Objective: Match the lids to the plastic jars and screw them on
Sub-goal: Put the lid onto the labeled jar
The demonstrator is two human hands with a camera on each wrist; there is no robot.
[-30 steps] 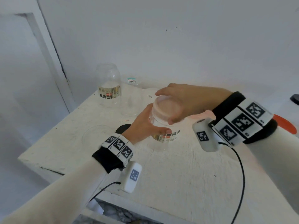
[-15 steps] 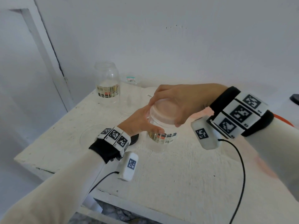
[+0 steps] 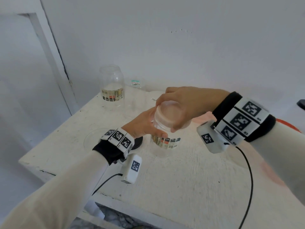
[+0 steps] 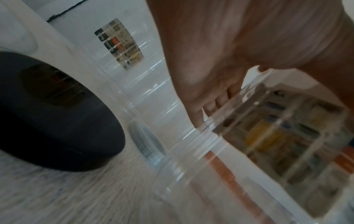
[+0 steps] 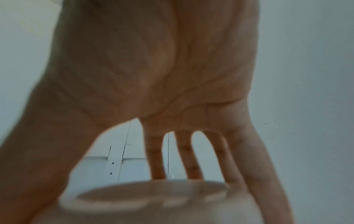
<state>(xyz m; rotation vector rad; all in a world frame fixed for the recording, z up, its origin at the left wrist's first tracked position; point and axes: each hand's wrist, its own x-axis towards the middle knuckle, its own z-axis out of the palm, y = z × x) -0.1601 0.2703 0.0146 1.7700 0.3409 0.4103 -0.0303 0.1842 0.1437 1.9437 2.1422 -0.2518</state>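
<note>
From the head camera, a clear jar [image 3: 162,142] is seen upright mid-surface [image 3: 189,179], gripped by the left hand [image 3: 143,125] at 9 o'clock; a pale lid [image 3: 168,115] on its mouth is clasped by the right hand [image 3: 184,104]. A second jar [image 3: 112,90] stands at 11 o'clock. At the left wrist, a black lid [image 4: 57,121] lies at 9 o'clock. At the right wrist, fingers [image 5: 157,163] are curled round the lid's rim.

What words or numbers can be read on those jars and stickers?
Label on the held jar: print too blurred to read.
Label on the back jar: white letters on black, too small and blurred to read with confidence.
Small barcode sticker by the wall: too small to read.
Square black-and-white code tags on the wrist bands: patterns only, no words.
Nothing here reads clearly.
</note>
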